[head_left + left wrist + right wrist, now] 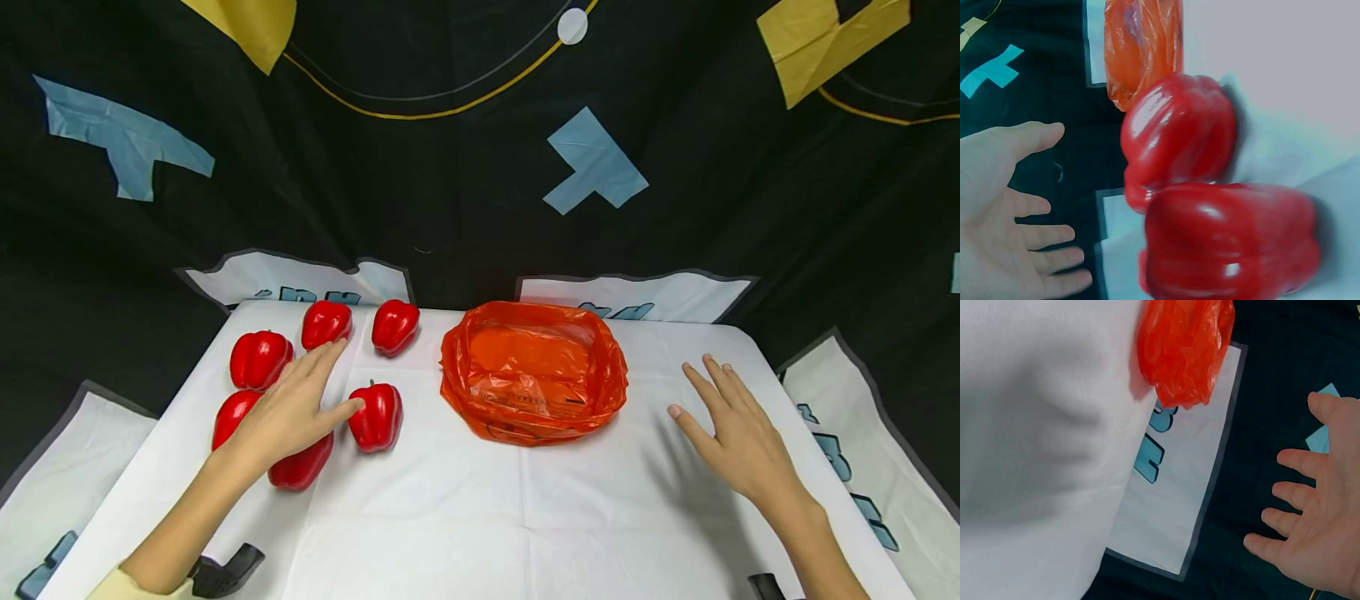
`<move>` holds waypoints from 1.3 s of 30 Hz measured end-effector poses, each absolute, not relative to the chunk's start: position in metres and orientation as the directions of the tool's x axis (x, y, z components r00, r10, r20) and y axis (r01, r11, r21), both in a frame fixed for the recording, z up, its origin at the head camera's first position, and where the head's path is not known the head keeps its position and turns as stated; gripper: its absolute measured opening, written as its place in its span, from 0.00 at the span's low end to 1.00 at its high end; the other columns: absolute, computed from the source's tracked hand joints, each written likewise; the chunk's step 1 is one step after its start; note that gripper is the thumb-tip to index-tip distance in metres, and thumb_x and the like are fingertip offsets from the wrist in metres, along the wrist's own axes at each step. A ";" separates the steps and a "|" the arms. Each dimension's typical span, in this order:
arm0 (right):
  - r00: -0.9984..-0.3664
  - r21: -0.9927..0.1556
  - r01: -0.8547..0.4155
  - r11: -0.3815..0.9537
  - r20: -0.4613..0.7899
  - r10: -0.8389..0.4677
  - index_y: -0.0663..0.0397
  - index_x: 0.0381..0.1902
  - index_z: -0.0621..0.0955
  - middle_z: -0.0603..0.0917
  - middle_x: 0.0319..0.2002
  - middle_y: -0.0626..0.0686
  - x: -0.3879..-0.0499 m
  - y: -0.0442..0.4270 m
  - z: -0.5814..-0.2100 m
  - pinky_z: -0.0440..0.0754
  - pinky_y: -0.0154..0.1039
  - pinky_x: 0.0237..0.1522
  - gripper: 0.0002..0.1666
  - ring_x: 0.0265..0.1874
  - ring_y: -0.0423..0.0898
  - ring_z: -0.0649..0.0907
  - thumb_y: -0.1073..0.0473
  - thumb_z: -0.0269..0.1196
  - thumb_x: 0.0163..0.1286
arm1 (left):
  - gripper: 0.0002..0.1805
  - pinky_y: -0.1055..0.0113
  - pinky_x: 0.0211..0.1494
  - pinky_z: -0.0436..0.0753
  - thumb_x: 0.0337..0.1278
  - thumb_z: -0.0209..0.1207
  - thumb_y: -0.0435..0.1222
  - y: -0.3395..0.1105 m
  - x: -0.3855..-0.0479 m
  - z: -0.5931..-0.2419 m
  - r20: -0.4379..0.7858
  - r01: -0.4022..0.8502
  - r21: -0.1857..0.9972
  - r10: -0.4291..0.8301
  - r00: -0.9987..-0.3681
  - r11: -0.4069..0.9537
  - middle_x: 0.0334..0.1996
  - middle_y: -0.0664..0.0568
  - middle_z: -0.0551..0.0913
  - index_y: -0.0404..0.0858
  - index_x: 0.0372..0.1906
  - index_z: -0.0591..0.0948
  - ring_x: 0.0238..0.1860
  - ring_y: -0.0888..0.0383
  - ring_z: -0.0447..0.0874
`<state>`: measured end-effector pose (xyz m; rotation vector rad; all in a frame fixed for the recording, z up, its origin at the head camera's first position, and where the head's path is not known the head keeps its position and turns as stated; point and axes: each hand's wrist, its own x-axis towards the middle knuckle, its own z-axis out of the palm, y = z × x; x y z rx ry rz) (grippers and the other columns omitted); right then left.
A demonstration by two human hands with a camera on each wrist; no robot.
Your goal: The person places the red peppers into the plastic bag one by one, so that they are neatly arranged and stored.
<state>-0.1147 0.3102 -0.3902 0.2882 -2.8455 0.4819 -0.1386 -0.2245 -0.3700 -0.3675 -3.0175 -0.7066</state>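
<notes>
My left hand (300, 417) hovers with spread fingers over several red bell peppers at the table's left; it grips nothing. In the head view its thumb overlaps one pepper (377, 417); touching cannot be told. The left wrist view has the hand (1016, 219) beside two large peppers (1179, 134), (1229, 240), apart from them. My right hand (738, 442), fingers extended, is raised above the table's right side, its shadow below. An orange-red plastic bag (534, 427), mouth open upward, stands between the hands. In the right wrist view the empty right hand (1322, 500) is apart from the bag (1186, 350).
A white cloth covers the table (450, 533). Two more peppers, one at the back (395, 327) and one at the back left (261, 360), lie near the left hand. Behind the table hangs a black cloth (450, 208) with blue and yellow shapes.
</notes>
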 end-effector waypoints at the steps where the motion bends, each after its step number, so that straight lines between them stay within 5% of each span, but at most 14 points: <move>1: -0.951 -0.319 -0.234 0.918 0.271 -0.149 0.57 0.75 0.64 0.56 0.76 0.66 -0.115 0.309 -0.390 0.52 0.72 0.67 0.40 0.73 0.68 0.54 0.42 0.58 0.74 | 0.56 0.29 0.52 0.73 0.48 0.74 0.44 -0.225 -0.138 -0.372 0.073 0.232 0.456 0.224 -0.972 0.859 0.71 0.29 0.59 0.32 0.77 0.56 0.68 0.28 0.58; 11: -0.964 -0.575 -0.212 0.790 0.255 -0.073 0.62 0.69 0.71 0.71 0.67 0.67 -0.120 0.304 -0.406 0.71 0.68 0.57 0.32 0.63 0.69 0.71 0.49 0.59 0.76 | 0.46 0.36 0.51 0.78 0.55 0.70 0.39 -0.217 -0.137 -0.392 0.042 0.203 0.535 0.214 -0.976 0.820 0.67 0.26 0.65 0.25 0.72 0.61 0.66 0.29 0.63; 15: -0.978 -0.689 -0.170 0.705 0.206 -0.035 0.63 0.67 0.73 0.75 0.64 0.64 -0.122 0.301 -0.416 0.77 0.42 0.59 0.30 0.62 0.65 0.75 0.50 0.60 0.76 | 0.43 0.37 0.51 0.79 0.54 0.71 0.38 -0.213 -0.137 -0.399 0.049 0.216 0.535 0.225 -0.973 0.817 0.65 0.26 0.67 0.24 0.70 0.64 0.65 0.29 0.66; 18: -0.985 -0.740 -0.142 0.658 0.171 -0.020 0.64 0.66 0.75 0.77 0.63 0.63 -0.124 0.298 -0.426 0.73 0.20 0.53 0.30 0.62 0.61 0.76 0.50 0.61 0.75 | 0.41 0.38 0.52 0.79 0.53 0.72 0.36 -0.211 -0.137 -0.405 0.055 0.232 0.527 0.239 -0.969 0.818 0.64 0.27 0.69 0.24 0.69 0.66 0.63 0.30 0.68; 20: -0.988 -0.769 -0.128 0.626 0.151 -0.016 0.65 0.65 0.75 0.77 0.63 0.63 -0.126 0.296 -0.432 0.69 0.15 0.49 0.29 0.62 0.61 0.76 0.51 0.61 0.75 | 0.41 0.38 0.53 0.79 0.52 0.72 0.34 -0.210 -0.138 -0.408 0.050 0.232 0.524 0.242 -0.969 0.819 0.63 0.27 0.69 0.24 0.68 0.67 0.62 0.31 0.70; 29: -0.997 -0.881 -0.071 0.467 0.072 -0.016 0.72 0.65 0.72 0.76 0.62 0.69 -0.136 0.282 -0.453 0.74 0.19 0.49 0.32 0.61 0.62 0.77 0.56 0.65 0.72 | 0.40 0.38 0.51 0.80 0.50 0.73 0.32 -0.206 -0.138 -0.413 0.027 0.215 0.504 0.233 -0.972 0.837 0.61 0.28 0.72 0.24 0.67 0.69 0.58 0.32 0.74; 39: -0.999 -0.877 -0.033 0.479 0.048 0.020 0.70 0.67 0.71 0.77 0.62 0.67 -0.149 0.270 -0.457 0.73 0.18 0.48 0.37 0.61 0.59 0.78 0.50 0.66 0.70 | 0.37 0.39 0.50 0.81 0.50 0.73 0.33 -0.199 -0.138 -0.415 0.031 0.236 0.507 0.256 -0.966 0.829 0.58 0.31 0.75 0.27 0.66 0.72 0.56 0.35 0.76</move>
